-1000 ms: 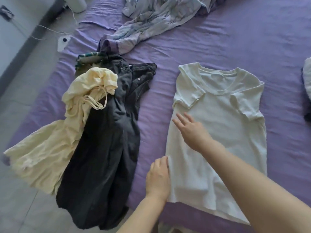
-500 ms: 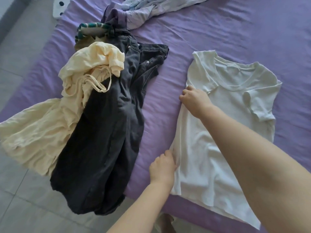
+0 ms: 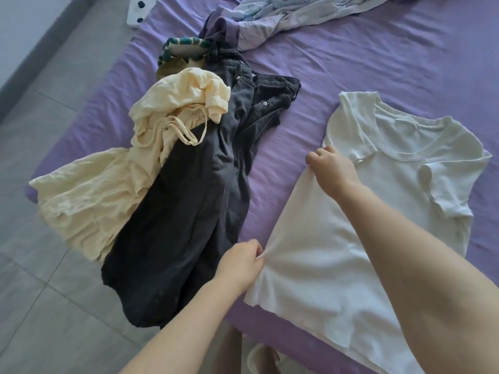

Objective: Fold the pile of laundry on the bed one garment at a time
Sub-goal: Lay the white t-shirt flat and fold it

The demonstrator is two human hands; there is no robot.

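The white shirt [image 3: 364,238] lies flat on the purple bed [image 3: 378,63], soft and a bit wrinkly, and a moment ago my hands only rested on it. Now my left hand [image 3: 240,263] pinches its near side edge and my right hand [image 3: 332,168] has closed its fingers by the sleeve, so I think the first fold is starting. The black jeans [image 3: 189,225] and yellow dress [image 3: 108,190] wait beside it.

Bed: covered by a creased purple sheet [image 3: 378,63]; its corner is seen at the left.
Floor: laid with large grey tiles [image 3: 40,306], with thin joints visible.
Wall: a pale wall [image 3: 24,25] is met by a dark skirting strip [image 3: 51,58] at upper left.
Light: soft and even, daylight-like.
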